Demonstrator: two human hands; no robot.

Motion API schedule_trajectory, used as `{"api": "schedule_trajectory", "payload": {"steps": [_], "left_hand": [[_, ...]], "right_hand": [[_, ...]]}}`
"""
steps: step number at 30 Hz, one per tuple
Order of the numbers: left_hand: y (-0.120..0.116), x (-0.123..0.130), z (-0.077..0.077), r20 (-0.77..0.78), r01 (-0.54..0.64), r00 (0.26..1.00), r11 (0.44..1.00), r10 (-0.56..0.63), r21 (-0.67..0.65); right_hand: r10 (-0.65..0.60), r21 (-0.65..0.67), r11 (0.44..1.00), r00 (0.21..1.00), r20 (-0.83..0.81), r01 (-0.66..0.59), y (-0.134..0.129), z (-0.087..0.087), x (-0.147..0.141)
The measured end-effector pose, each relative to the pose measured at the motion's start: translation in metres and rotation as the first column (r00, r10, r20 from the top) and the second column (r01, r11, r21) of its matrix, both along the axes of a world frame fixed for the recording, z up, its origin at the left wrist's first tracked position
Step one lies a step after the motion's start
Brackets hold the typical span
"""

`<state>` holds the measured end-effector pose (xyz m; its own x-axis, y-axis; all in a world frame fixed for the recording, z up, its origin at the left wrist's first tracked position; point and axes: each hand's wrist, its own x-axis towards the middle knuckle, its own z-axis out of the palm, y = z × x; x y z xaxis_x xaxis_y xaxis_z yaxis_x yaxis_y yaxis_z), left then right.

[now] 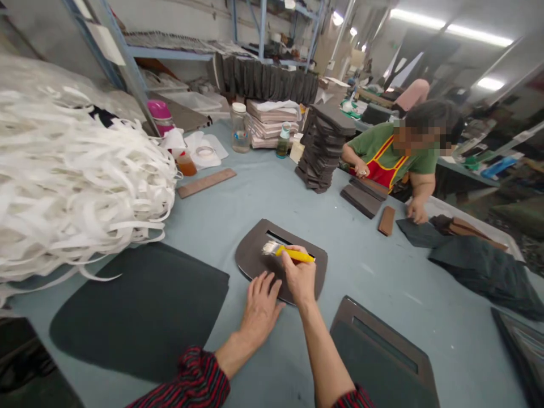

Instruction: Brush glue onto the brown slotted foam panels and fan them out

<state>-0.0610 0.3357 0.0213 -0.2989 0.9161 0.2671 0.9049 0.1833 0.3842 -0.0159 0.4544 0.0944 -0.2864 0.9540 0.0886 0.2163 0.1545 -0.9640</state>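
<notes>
My right hand (300, 277) is closed round the yellow handle of a brush (293, 254), whose pale bristles are over a brown-grey curved panel (255, 243) with a narrow slot near its far edge. Fingers spread, my left hand (260, 306) lies flat on the panel's near left part. To the left is a large dark green sheet (144, 309) with a rounded side. At the lower right, another slotted panel (408, 340) is partly covered by a dark green layer.
White strips (85, 181) are heaped at the left. A wooden strip (207, 183), a jar (240, 133) and a tall stack of dark pieces (325, 147) stand farther back. Across the blue-grey table (272, 187), a person (395, 153) in a red apron handles dark pieces.
</notes>
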Motion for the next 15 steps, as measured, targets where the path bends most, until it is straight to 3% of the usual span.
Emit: {"api": "schedule_trajectory", "payload": {"steps": [4,6,9,11,13,15], "left_hand": [[0.012,-0.012,-0.002,-0.003,0.001,1.000,0.998,-0.002,-0.068],[0.012,-0.019,-0.002,0.018,0.018,1.000,0.998,-0.016,-0.068],[0.011,-0.027,-0.002,0.082,0.033,0.996,0.998,-0.028,-0.061],[0.011,-0.030,-0.003,0.116,0.038,0.993,0.998,-0.031,-0.056],[0.012,-0.032,-0.004,0.134,0.037,0.991,0.998,-0.031,-0.042],[0.012,-0.033,-0.005,0.138,0.041,0.990,0.999,-0.037,-0.028]], "right_hand": [[0.228,-0.050,0.973,0.971,0.078,-0.224,0.013,-0.020,-0.070],[0.257,-0.037,0.967,0.957,0.133,-0.254,0.027,-0.029,-0.091],[0.004,0.084,0.996,0.982,0.188,-0.020,0.054,-0.037,-0.113],[-0.180,0.153,0.977,0.960,0.215,0.148,0.071,-0.040,-0.125],[-0.246,0.188,0.961,0.937,0.246,0.203,0.083,-0.042,-0.126],[-0.288,0.196,0.952,0.912,0.294,0.237,0.090,-0.044,-0.110]]}}
